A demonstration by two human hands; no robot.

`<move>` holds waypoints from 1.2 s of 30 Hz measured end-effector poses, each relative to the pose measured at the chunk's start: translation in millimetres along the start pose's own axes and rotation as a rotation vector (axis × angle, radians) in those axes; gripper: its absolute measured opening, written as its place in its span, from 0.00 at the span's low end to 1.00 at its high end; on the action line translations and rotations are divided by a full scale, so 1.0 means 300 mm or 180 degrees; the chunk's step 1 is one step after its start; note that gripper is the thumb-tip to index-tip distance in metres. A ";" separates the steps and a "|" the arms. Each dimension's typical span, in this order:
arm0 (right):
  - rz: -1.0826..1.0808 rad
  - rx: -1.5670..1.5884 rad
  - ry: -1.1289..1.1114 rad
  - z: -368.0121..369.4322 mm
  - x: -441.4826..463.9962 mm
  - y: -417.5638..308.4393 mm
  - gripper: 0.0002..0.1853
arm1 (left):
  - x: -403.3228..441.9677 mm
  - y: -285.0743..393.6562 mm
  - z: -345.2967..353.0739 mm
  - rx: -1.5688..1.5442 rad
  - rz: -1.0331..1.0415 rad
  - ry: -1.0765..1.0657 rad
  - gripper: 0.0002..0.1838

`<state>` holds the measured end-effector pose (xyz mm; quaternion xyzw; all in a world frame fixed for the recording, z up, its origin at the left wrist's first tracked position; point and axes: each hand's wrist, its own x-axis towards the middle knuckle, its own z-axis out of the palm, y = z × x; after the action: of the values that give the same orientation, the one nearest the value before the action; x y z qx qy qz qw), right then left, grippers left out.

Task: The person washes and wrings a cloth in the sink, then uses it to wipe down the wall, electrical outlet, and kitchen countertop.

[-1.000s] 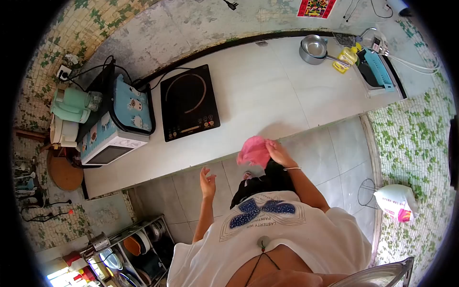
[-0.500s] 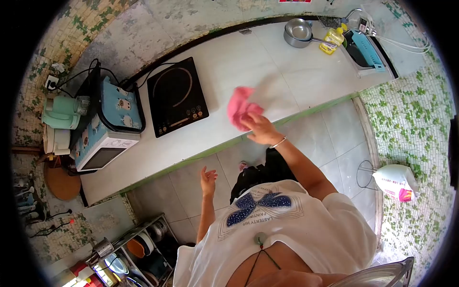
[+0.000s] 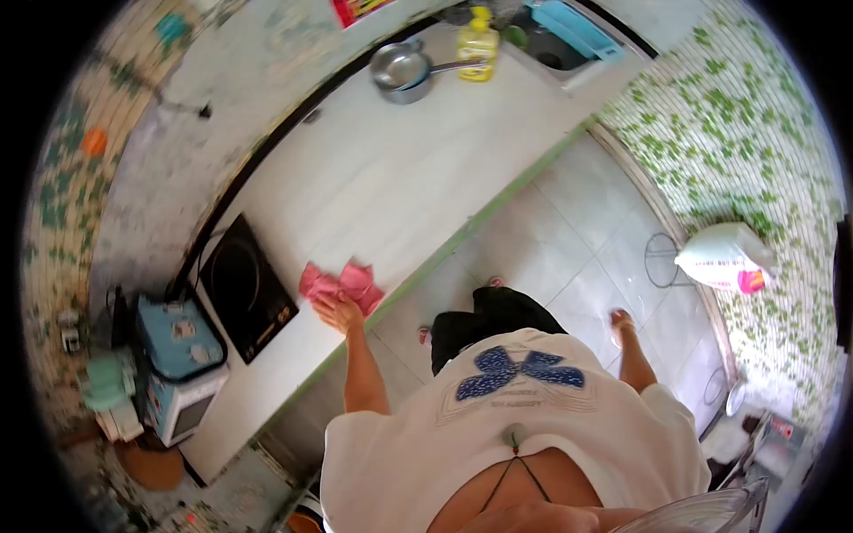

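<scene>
A crumpled pink cloth (image 3: 357, 284) lies on the white countertop (image 3: 373, 200), close to its front edge and just right of the black induction cooktop (image 3: 249, 289). My left hand (image 3: 338, 313) is on the cloth, its fingers pressed onto the fabric and holding it against the surface. Away from the counter, my right hand (image 3: 621, 325) hangs low at my side over the tiled floor, loosely open with nothing in it.
Stacked metal pans (image 3: 400, 73) and a yellow soap bottle (image 3: 478, 46) stand near the sink (image 3: 555, 53) with its blue rack (image 3: 576, 28). A microwave (image 3: 184, 404) is at the left end. A white sack (image 3: 724, 258) sits by the right wall.
The cloth has gone from my right hand to my left and moved left along the counter towards the cooktop. My right hand has dropped to my side. The view has turned.
</scene>
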<state>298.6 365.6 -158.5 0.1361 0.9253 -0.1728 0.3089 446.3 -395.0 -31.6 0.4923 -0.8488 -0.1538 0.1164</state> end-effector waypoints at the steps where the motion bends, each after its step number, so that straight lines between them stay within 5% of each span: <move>1: 0.0327 -0.0821 -0.0116 -0.165 -0.194 0.015 0.07 | 0.008 0.059 0.016 0.0385 -0.0275 0.0132 0.34; 3: 0.0905 0.0157 0.0119 -0.193 -0.280 0.154 0.07 | 0.038 0.218 0.069 0.0736 -0.0492 0.0242 0.34; 6: 0.2374 0.2863 0.0685 -0.180 -0.480 0.407 0.08 | 0.027 0.426 0.079 0.0945 0.0102 -0.0227 0.32; 9: 0.3071 0.4242 0.0475 -0.088 -0.535 0.427 0.06 | 0.021 0.641 0.185 0.0649 0.0565 0.0030 0.31; 12: 0.2836 0.3488 -0.0274 -0.219 -0.535 0.032 0.08 | 0.030 0.871 0.278 0.0701 0.0939 -0.0173 0.31; 17: 0.1745 0.3051 -0.1053 -0.291 -0.342 -0.189 0.13 | 0.094 1.261 0.432 0.0661 0.1791 -0.0316 0.30; 23: 0.1824 0.2822 -0.0269 -0.545 -0.094 -0.097 0.13 | 0.174 1.724 0.596 0.0458 0.2621 -0.0641 0.31; 28: 0.1729 0.2522 -0.0082 -0.854 0.095 -0.150 0.13 | 0.195 2.067 0.727 0.0330 0.2548 -0.0953 0.32; 31: 0.1391 0.2777 0.0116 -0.897 0.268 -0.119 0.13 | 0.210 2.225 0.780 -0.0645 0.2356 -0.1065 0.31; 36: 0.0610 0.2391 -0.0538 -1.012 0.559 -0.351 0.10 | 0.304 2.345 0.876 0.0371 0.2381 -0.0905 0.32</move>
<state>-27.9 417.5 -10.0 0.3107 0.7521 -0.4802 0.3274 -252.7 -106.7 -6.3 0.1291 -0.9843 -0.1190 0.0177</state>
